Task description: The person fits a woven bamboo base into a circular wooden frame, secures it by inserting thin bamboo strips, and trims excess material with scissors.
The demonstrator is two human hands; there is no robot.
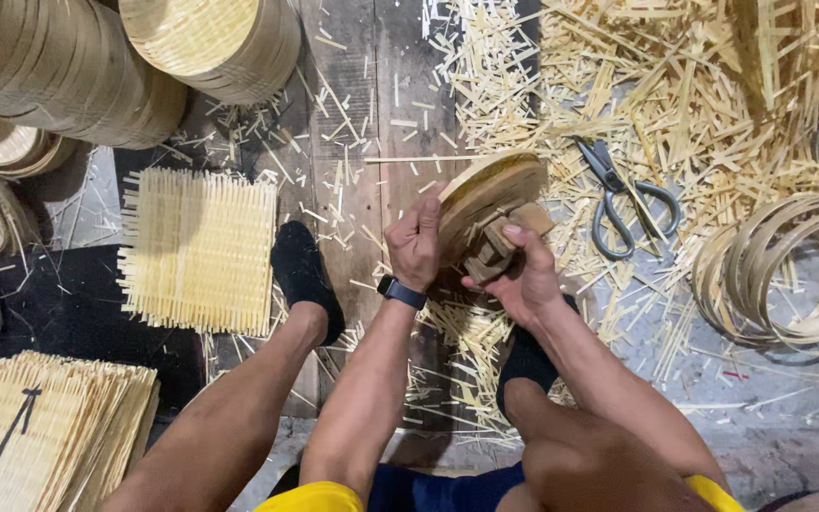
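The round wooden disc (490,190) stands tilted on edge; the left hand (416,242) closes on its near-left rim; the right hand (523,275) holds tight the wooden block (495,248) under it, nearer.

Bare arms, a dark wristband (401,291), black socks (305,277), yellow shorts (319,497).

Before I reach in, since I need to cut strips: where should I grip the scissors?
Take the scissors by the two loop handles, coming from the near side; the loops point toward the person, blades point away, lying flat on bamboo strips.
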